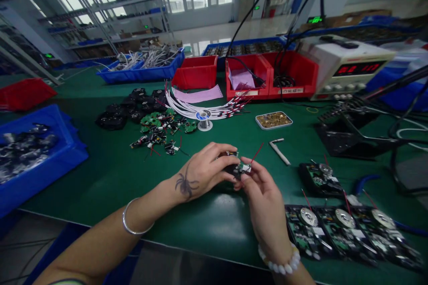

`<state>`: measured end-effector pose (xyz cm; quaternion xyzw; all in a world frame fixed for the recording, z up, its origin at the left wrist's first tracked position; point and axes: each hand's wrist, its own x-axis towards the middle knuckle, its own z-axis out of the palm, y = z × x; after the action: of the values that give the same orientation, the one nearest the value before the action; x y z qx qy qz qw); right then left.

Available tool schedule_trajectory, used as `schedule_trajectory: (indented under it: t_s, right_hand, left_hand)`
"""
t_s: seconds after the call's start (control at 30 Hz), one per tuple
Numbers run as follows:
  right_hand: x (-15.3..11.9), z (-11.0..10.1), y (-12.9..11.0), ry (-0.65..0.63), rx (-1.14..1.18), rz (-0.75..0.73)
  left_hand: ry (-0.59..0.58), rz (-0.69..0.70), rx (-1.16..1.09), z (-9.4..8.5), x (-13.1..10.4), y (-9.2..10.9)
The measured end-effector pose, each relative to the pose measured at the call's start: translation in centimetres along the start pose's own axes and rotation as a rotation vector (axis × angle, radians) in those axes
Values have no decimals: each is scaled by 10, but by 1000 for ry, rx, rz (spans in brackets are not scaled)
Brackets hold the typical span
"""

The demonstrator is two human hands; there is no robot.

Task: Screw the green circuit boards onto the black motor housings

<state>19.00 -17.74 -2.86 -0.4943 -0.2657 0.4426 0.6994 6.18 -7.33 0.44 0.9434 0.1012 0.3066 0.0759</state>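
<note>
"In the head view, where is the unit (pixel 231 169) from the spool (pixel 205 124)?"

"Nearer the wearer than the spool and a little to its right. The hands screen its underside, so I can't tell whether it touches the table (pixel 160 236)."

"Which hand is closer to it?"

"Neither; both touch it. The left hand (pixel 214 167) comes from the spool's near side, fingers bent over the unit's left part and gripping it. The right hand (pixel 262 187), further right of the spool, pinches the right end between thumb and fingers, by a small white part (pixel 246 168)."

"And its long axis?"

"Too much is covered to say. The red wire (pixel 257 153) slants up from its right end, pointing away and to the right of the spool."

"Anything to read?"

"Not reliably. The spool's blue-and-white label (pixel 203 115) is too small. Well to the right of the spool and beyond it, the power supply (pixel 344 60) shows red digits, smeared. A red bin (pixel 306 71), between those two, has a tag (pixel 293 91) with dark lettering, too blurred to trust. On the assemblies (pixel 344 234), right of the spool and nearer the wearer, the white stickers (pixel 358 233) show no legible text."
</note>
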Motion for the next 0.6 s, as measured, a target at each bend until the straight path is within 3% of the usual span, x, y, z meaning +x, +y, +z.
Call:
schedule_trajectory:
  t_s: [0.1, 0.4, 0.47, 0.6]
  right_hand:
    - [0, 4, -4, 13, -46, -21]
    - [-3, -5, 1, 55, -138, -82]
    - [-1, -7, 5, 43, -104, -63]
    - [3, -6, 6, 19, -3, 35]
  left_hand:
    - [12, 49, -11, -1, 0, 2]
    - [54, -55, -11, 5, 0, 20]
    - [93, -9, 61, 5, 1, 20]
    - [119, 210, 168, 5, 1, 17]
